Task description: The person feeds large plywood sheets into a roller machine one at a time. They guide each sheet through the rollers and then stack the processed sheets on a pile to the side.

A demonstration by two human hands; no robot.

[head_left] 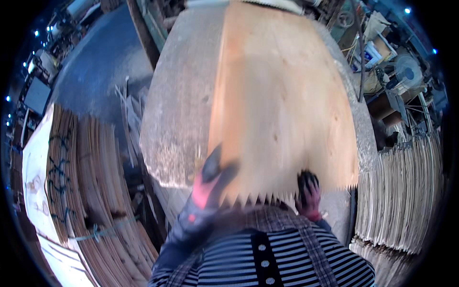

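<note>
A pale wood veneer sheet (291, 95), blurred in places, lies over a worn grey board-like surface (177, 95) in front of me. Its near edge is jagged like saw teeth. At the sheet's near left corner is my left hand (210, 179), in a pink glove with dark fingers. Blur smears it, but its thumb and fingers look spread apart. My right hand (309, 193), gloved the same way, is at the near edge, right of the middle. Its fingers bend over that edge onto the sheet; the thumb is hidden.
Stacked veneer sheets (100, 182), tied with cord, stand at the left. Another tall stack (401, 196) is at the right. Beyond it are a fan (408, 71) and clutter. Wood strips (130, 119) lie left of the board, beside a dark floor area (105, 62).
</note>
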